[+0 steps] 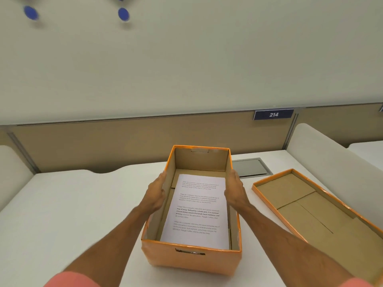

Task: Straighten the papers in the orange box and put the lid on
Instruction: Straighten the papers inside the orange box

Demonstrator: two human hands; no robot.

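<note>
White desk (72,204), beige partition behind it. Left forearm runs up from a pink sleeve (70,279) at the bottom edge. Left hand (156,192) lies flat against the outside of the orange box's (192,258) left wall near the rim, fingers (163,177) together and extended along the cardboard, pressing rather than curled around anything. The box stands open at desk centre, brown cardboard inside, handle slot in the near wall. The papers (196,210), a white printed stack, lie flat on the box floor between the two hands and below them, not touched by either, slightly skewed to the walls. Right hand (235,190) mirrors the left on the right wall, fingers together, tips at the rim; whether they hook over it cannot be told. Behind, a grey metal hatch (251,167) is set in the desk. Further right, the lid (310,206) lies upside down, well apart from the box. A sign reading 214 (273,114) is on the partition.
</note>
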